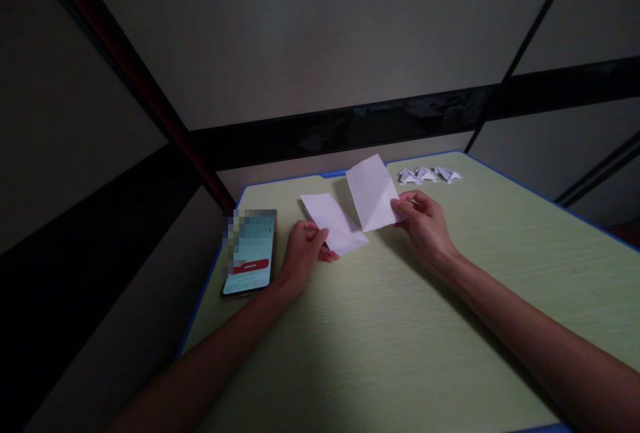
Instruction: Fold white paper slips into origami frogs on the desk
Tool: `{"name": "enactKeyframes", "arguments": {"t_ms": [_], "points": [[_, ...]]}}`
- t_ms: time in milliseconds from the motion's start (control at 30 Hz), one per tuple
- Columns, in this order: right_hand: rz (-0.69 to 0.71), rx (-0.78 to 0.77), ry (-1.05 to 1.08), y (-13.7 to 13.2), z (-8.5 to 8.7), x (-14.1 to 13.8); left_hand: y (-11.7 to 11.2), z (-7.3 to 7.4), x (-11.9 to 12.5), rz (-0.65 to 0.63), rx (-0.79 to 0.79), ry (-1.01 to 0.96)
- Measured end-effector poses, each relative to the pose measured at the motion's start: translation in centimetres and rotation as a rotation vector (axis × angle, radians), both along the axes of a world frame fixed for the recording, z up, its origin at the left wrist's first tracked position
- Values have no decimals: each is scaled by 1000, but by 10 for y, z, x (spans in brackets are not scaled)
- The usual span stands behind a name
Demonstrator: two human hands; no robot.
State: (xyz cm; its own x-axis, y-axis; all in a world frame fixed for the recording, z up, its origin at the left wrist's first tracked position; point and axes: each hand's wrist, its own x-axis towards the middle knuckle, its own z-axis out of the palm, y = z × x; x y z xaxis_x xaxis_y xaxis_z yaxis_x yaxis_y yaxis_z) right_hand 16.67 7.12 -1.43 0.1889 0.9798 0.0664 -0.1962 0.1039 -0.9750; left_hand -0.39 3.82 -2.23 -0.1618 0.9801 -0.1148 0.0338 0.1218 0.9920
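Observation:
Two white pieces of paper are held just above the table, one in each hand. My left hand (306, 249) pinches the left piece of paper (334, 219) at its near left edge, thumb on top. My right hand (425, 223) grips the right piece of paper (373, 193) by its right corner, with the sheet tilted up. A crease runs across the right piece. The two pieces come close together near the lower corner of the right one; whether they touch or are joined I cannot tell.
A phone (250, 253) with a lit screen lies left of my left hand. Several small folded paper figures (425, 175) sit at the table's far right. The pale green table (380, 339) has a blue rim, and a panelled wall (325, 39) rises behind it.

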Motion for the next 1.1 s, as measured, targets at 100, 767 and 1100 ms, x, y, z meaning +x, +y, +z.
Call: {"name": "enactKeyframes", "arguments": {"t_ms": [100,767,1100], "points": [[16,-7,1,-1,0,-1,0,0,1,0,-31,68],[40,109,-143,-4,-6,-1,-15,-10,3,-440,578,938],[252,984,-1305,-35,-4,-7,-1,-5,8,-226,185,-517]]}}
